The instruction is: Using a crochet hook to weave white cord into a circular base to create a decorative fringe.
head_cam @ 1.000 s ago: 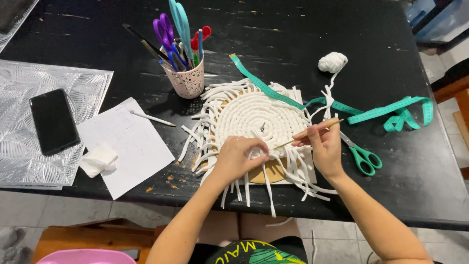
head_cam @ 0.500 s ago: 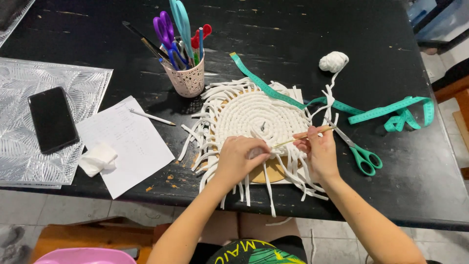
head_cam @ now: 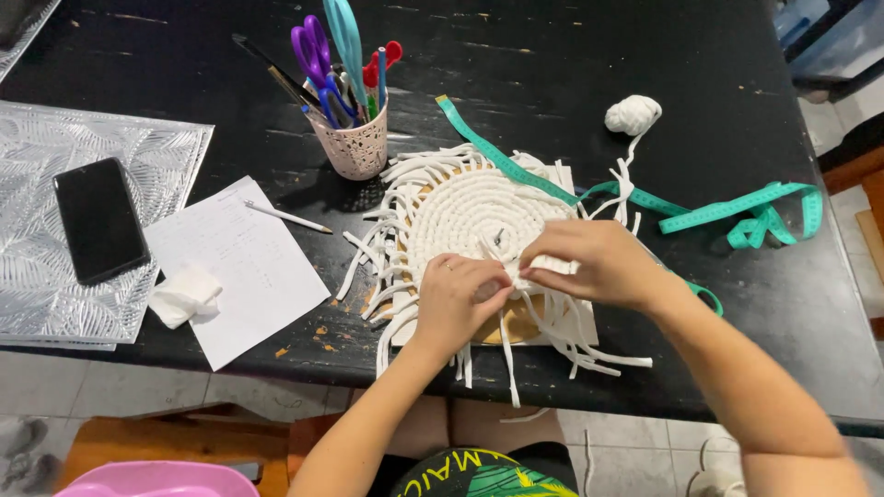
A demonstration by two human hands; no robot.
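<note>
Right across the frame runs the black table [head_cam: 589, 55], scratched and dark. At the left edge lies a silver embossed mat [head_cam: 55, 175] with a black phone [head_cam: 99, 219] on it, and beside that a sheet of paper [head_cam: 244, 276] carrying a folded tissue [head_cam: 184, 294] and a thin pen [head_cam: 287, 217]. In the middle of the frame sits the white cord weaving [head_cam: 460, 207], a round coil on a board with loose strands fanning out on every side. A green tape measure [head_cam: 737, 207] trails from its top edge off to the right. Above it, a pink cup [head_cam: 352, 147] holds scissors and pens, and a small ball of cord [head_cam: 633, 114] rests upper right.

Both hands work at the lower edge of the coil. The left hand [head_cam: 458, 296] is curled, fingertips pinched on the strands there. The right hand [head_cam: 594, 262] arches over, fingers bent down onto the cords; what it grips underneath I cannot tell.

My guess is a hard tug could drag the coil out of round, and the strands hanging over the near table edge could snag on a forearm.
</note>
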